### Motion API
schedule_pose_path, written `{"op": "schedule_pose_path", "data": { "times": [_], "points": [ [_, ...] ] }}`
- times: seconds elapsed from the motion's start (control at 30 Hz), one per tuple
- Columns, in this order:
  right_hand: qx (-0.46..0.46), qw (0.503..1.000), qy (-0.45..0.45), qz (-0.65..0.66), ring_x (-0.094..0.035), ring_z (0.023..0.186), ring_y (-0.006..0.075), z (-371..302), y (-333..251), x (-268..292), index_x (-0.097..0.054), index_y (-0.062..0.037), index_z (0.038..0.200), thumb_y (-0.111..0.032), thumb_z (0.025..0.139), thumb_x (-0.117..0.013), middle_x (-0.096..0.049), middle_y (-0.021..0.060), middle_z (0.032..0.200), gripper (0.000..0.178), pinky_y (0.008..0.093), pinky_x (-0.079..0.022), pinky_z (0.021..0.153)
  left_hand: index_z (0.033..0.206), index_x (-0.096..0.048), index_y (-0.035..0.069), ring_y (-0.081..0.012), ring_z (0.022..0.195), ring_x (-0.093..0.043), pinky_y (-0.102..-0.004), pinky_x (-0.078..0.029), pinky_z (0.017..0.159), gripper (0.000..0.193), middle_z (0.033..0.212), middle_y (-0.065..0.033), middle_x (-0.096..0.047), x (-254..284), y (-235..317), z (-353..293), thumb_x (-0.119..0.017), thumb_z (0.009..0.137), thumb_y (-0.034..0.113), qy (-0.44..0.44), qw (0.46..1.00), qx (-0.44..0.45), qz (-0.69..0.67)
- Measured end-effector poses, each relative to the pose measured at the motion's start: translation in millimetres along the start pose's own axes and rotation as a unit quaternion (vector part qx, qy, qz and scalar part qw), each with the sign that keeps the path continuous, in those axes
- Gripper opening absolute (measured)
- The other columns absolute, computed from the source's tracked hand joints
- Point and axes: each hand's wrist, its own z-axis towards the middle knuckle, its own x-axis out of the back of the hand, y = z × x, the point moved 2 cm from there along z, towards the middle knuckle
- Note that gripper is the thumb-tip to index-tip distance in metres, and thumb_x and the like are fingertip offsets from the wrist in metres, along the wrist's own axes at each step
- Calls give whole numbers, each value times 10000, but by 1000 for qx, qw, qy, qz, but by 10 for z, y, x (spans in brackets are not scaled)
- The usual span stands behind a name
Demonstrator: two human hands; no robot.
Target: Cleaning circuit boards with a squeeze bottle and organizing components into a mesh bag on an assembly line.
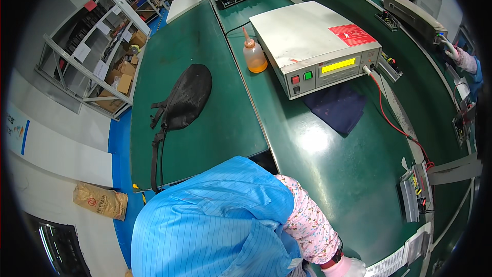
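Note:
My left arm, in a blue striped smock and a pink floral oversleeve, crosses the lower middle to the right. At the lower edge my left hand [353, 267], with a dark and red band at the wrist, is closed at the near end of a white strip of printed labels [387, 264]. Its fingers are partly cut off by the picture's edge. Beyond the strip, an electronic module with a grey metal heatsink [408, 197] stands at the right side of the bench. My right hand is not in view.
A beige tester [312, 36] with a lit yellow display sends a red cable [388, 115] toward the module. Near it are a squeeze bottle [254, 57] of orange liquid and a dark blue cloth [338, 106]. A black mesh bag [189, 97] lies left. A co-worker's hand [450, 50] touches another tester.

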Motion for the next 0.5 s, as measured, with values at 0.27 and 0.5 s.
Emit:
{"op": "schedule_pose_path", "data": {
  "times": [0.27, 0.5],
  "points": [
    [-16, 998, 9, 67, -672, 1036, 336, -62, -20, -196, -693, 18, 1177, -241, 1061, -561, -699, 190, 1109, 312, 394, -518, 982, 836, -694, 57, -374, 582, -538, -494, -452, 582, 262, 737, -164, -662, -59, -54, -12, -618, 944, 283, 17, 1000, -16, 10],
    [-44, 993, 22, 107, -672, 1033, 341, -88, 89, -267, -695, 23, 1173, -241, 1060, -562, -701, 195, 1111, 317, 393, -518, 983, 848, -690, 47, -375, 613, -546, -495, -455, 602, 245, 759, -172, -661, -803, -703, -105, -642, 924, 275, 34, 984, -23, -172]
  ]
}}
